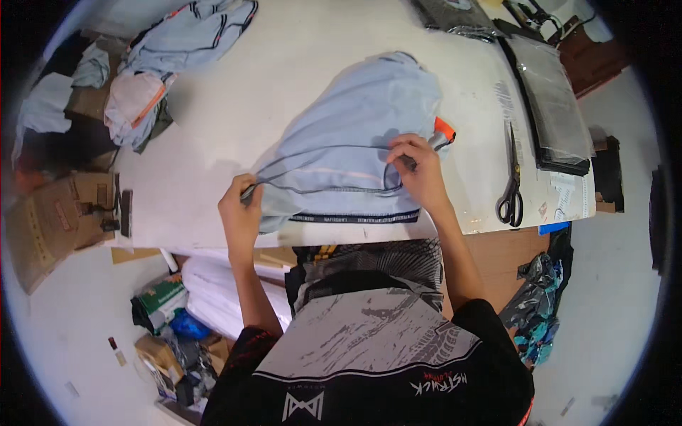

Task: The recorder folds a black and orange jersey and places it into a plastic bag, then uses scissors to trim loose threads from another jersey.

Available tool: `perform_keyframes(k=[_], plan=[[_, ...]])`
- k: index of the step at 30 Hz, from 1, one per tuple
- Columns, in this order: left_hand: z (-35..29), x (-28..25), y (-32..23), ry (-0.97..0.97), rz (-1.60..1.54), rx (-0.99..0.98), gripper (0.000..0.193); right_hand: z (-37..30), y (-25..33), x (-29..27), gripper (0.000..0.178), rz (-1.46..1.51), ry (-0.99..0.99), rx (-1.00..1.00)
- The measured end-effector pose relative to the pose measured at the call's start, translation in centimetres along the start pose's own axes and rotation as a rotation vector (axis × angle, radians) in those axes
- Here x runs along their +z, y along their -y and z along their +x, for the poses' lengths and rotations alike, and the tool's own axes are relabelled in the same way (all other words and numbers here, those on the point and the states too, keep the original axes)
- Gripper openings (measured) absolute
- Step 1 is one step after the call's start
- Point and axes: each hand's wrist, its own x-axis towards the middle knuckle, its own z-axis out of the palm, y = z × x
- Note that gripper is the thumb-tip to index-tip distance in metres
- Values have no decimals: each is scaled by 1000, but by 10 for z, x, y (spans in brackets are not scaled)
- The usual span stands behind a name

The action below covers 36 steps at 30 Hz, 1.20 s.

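Observation:
A light blue garment (355, 121) with dark seam lines lies spread on the white table in front of me. Along its near edge runs a black band with pale print, and an orange patch (445, 130) shows at its right side. My left hand (240, 202) is closed on the cloth at the garment's left edge, pinching a dark seam. Toward the right side, my right hand (419, 169) has its fingers curled round another part of the dark-edged cloth. Loose folds run across between the two hands.
Black-handled scissors (511, 192) lie on the white table (220, 106) to my right. Beyond them is a stack of clear plastic bags (547, 99). More light blue garments (192, 39) are heaped at the far left, near a cardboard box (64, 220). A dark plastic-wrapped pack (458, 18) sits at the back.

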Motion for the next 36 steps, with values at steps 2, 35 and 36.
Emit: perform_keyframes(k=[2,35,36], plan=[[-4,4,1,73,21,-38,19,-8,11,5,18,-193,-159,-96],[-46,39,-22,177,-94,95,10,-24,-37,-69,15,301,-275,278],[-44,36,-21,126,-118,72,10,-26,-32,-71,15,304,-278,266]])
